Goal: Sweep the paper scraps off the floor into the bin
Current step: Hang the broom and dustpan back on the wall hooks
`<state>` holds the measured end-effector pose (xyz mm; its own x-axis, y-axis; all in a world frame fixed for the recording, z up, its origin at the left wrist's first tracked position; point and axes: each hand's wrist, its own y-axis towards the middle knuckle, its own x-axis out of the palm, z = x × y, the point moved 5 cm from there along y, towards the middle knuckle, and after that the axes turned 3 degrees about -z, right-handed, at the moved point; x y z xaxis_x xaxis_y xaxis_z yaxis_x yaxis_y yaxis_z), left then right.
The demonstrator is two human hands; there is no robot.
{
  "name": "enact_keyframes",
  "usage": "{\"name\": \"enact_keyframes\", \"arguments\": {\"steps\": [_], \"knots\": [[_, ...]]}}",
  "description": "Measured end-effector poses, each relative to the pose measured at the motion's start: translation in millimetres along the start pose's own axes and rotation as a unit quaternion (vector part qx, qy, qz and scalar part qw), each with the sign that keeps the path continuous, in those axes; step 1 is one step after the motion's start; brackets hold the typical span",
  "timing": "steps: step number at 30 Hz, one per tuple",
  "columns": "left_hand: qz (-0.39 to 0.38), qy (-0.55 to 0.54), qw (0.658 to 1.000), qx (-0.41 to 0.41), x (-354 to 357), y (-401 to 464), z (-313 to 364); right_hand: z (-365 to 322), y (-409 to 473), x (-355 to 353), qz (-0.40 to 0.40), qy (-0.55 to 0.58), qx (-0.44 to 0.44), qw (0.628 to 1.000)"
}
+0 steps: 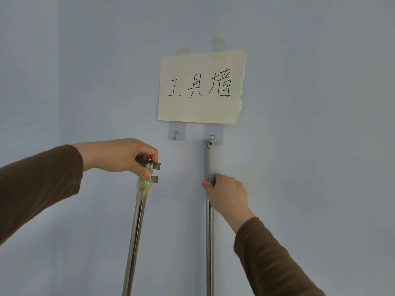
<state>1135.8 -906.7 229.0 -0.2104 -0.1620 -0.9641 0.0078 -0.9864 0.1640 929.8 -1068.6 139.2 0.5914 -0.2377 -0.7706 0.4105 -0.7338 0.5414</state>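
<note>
Two long metal handles stand against a pale blue wall. My left hand (126, 155) grips the top of the left handle (134, 236), whose end carries a grey clip and a wrap of yellowish tape; it is off the wall and leans slightly. My right hand (226, 195) is closed around the right handle (210, 248) just below its grey grip. That grip's top loop hangs on the right wall hook (212, 136). The left wall hook (175, 135) is bare. The lower ends of both handles, the floor, the scraps and the bin are out of view.
A cream paper sign (202, 87) with handwritten characters is taped to the wall just above the two hooks. Brown sleeves cover both forearms. The wall fills the whole view.
</note>
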Motion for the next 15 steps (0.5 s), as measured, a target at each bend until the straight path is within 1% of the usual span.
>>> {"name": "enact_keyframes", "arguments": {"steps": [8, 13, 15], "knots": [[0.013, 0.007, 1.0, 0.007, -0.7, 1.1, 1.7, 0.2, -12.2, 7.1, 0.018, -0.003, -0.004, 1.0], [0.021, 0.023, 0.999, 0.009, -3.6, -0.3, 4.6, 4.0, -14.1, -0.4, 0.018, -0.081, 0.006, 0.997], [0.032, 0.037, 0.999, 0.004, -6.2, 0.0, 6.1, 1.0, -17.5, -2.9, 0.024, -0.087, 0.002, 0.996]]}}
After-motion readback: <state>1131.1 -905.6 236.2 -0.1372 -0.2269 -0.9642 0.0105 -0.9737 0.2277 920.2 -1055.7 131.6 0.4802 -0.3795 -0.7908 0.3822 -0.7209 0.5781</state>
